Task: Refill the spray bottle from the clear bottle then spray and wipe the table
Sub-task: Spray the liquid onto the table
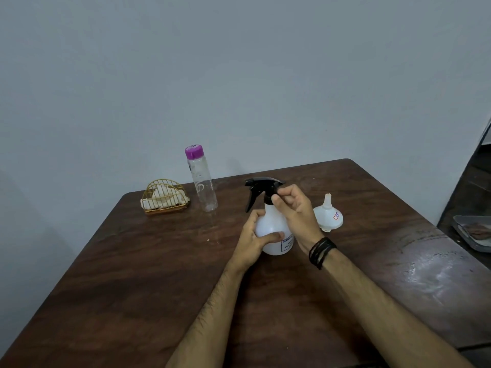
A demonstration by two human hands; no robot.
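Standing far left of both hands, a gold wire rack (165, 197) holds a crumpled white cloth (166, 198). Just right of it rises a clear plastic bottle (203, 186) with a purple cap; its faint markings cannot be read. Nearer, the left hand (255, 238) has its grip wrapped around the belly of the white translucent spray bottle (275, 232), which stands upright on the dark wood-grain desk (138, 274). A printed label beside the thumb is partly covered and illegible. The right hand (296, 211), wearing dark cord wristbands (321, 251), pinches the collar under the black trigger head (261, 189). Right of that grip sits an upturned white plastic funnel (328, 214) bearing a small sticker. A grey tray (475, 235) lies far right, off the desk.
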